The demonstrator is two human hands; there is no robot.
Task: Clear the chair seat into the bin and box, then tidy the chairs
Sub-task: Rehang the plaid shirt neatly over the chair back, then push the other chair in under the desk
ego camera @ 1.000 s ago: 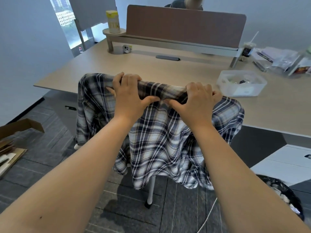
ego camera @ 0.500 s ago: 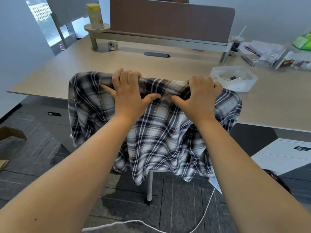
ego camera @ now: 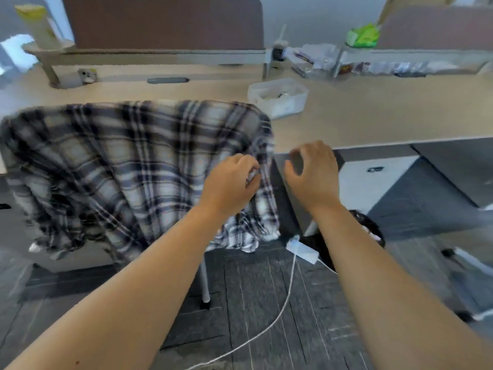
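Left hand (ego camera: 230, 184) pinches the shirt's (ego camera: 138, 166) right edge — shirt draped over the chair. Right hand (ego camera: 312, 174) hovers just right of it, fingers loosely curled, holding nothing.

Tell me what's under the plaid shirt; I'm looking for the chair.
Below the plaid shirt only a white chair leg shows, standing on the carpet. The chair's backrest and seat are covered.

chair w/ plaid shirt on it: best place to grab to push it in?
Probably the top edge of the chair back, through the shirt, from behind, both hands spread. That edge runs wide and level facing the camera; the shirt hides everything lower, and loose cloth would only slide. Now the left hand is at the shirt's right side; the right hand is off it, empty. Grip blurred.
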